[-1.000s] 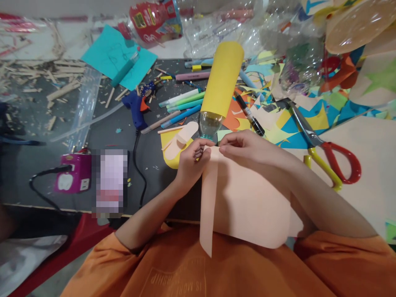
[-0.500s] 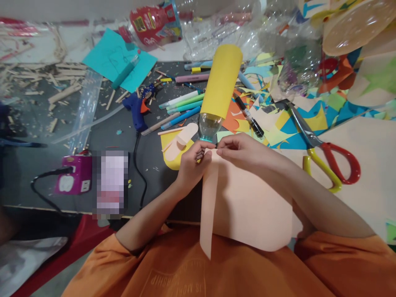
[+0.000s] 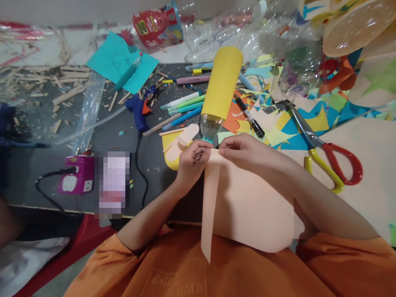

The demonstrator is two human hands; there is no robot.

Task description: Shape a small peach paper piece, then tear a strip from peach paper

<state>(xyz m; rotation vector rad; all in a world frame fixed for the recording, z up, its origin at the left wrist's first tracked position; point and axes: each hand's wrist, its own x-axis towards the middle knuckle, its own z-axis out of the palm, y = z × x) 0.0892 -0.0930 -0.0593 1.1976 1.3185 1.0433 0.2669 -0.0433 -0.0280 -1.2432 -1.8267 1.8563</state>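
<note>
A sheet of pale peach paper (image 3: 256, 202) with rounded corners lies before me, its left edge folded over into a long strip. My left hand (image 3: 194, 163) pinches the top of that folded strip between thumb and fingers. Close beside it, my right hand (image 3: 239, 148) grips the sheet's top edge. Just beyond my fingertips lies a clear plastic bottle (image 3: 212, 126) wrapped in yellow paper (image 3: 223, 82), its neck pointing toward me. Left of the bottle are paper cut-outs (image 3: 177, 148) in yellow and peach.
Large scissors (image 3: 315, 142) with red and yellow handles lie at right, by a black pen (image 3: 250, 117) and paper scraps. Markers (image 3: 182, 105), a blue glue gun (image 3: 137, 109), a purple power box (image 3: 76, 175) and a blurred-out rectangle (image 3: 114, 181) are at left. Plastic bottles (image 3: 157, 24) line the back.
The view has shifted slightly, so everything sits a little further right. Both hands keep their hold on the folded paper with barely any movement.
</note>
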